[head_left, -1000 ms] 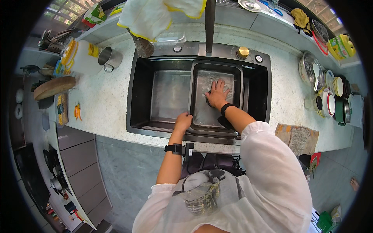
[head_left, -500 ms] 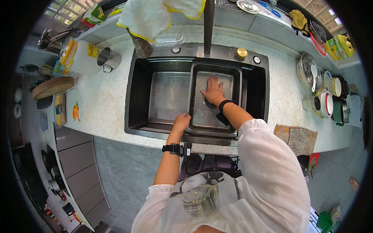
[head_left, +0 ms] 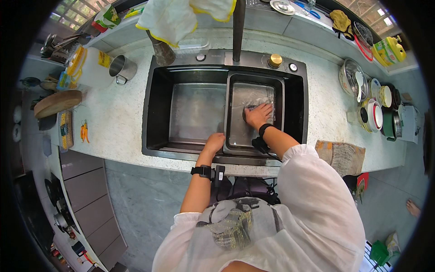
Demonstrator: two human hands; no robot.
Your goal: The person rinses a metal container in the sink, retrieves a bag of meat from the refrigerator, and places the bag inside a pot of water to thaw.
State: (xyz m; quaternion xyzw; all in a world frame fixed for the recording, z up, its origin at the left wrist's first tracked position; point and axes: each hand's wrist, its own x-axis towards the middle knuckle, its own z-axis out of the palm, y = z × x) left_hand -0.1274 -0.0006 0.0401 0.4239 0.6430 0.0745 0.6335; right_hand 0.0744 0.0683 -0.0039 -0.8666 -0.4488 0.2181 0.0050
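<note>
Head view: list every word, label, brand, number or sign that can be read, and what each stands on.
I copy no wording; markings show here:
White container, yellow label: dark lettering, not copied.
Yellow-and-green package: printing, too small to read surely.
Sink, back rim: faint mark, too small.
Black left-wrist device: white label, too small.
</note>
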